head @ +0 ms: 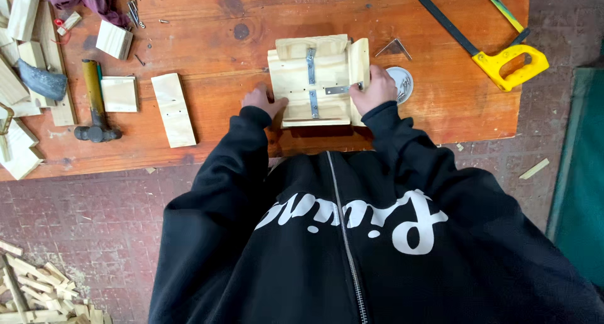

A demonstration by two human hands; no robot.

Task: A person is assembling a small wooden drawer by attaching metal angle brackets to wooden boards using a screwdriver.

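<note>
A small pale wooden box (314, 78) with metal strips and a corner bracket stands on the orange wooden table (226, 41), close to its near edge. My left hand (263, 101) rests against the box's left lower side, fingers spread on the wood. My right hand (376, 89) grips the box's right side panel, thumb near the metal bracket. Both arms are in black sleeves.
A round white dish of nails (402, 83) sits just right of my right hand. A yellow-handled hacksaw (497, 53) lies at the far right. A hammer (94, 104), wood blocks (174, 109) and loose nails (135, 9) lie on the left. Wood scraps (38, 292) are on the floor.
</note>
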